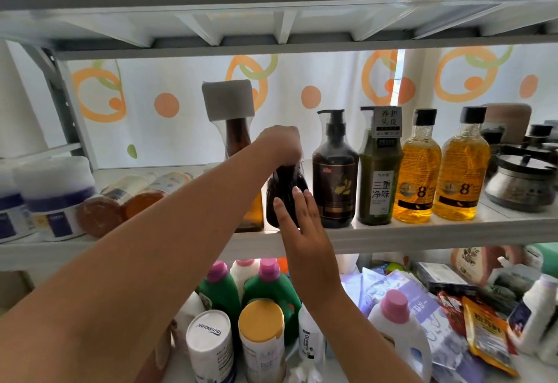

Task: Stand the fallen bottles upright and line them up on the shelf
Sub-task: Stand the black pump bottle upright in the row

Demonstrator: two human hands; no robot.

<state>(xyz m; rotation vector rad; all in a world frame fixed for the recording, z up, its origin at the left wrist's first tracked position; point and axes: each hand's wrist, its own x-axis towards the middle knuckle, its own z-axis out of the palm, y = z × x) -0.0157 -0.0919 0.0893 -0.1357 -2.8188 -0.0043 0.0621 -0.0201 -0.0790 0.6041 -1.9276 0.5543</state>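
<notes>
Head view: left grip (280, 144) clasps dark bottle (283, 180) (top); right grip (302, 231) flat against it.

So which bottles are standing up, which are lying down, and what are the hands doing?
Dark bottle: about upright, held.
Left hand: grips the dark bottle's top.
Right hand: straight fingers touch its side.
Left amber bottle: lying on its side.
Right amber bottle: lying on its side.
Tall brown bottle: upright.
Pump bottle: upright.
Green bottle: upright.
Left yellow bottle: upright.
Right yellow bottle: upright.
</notes>
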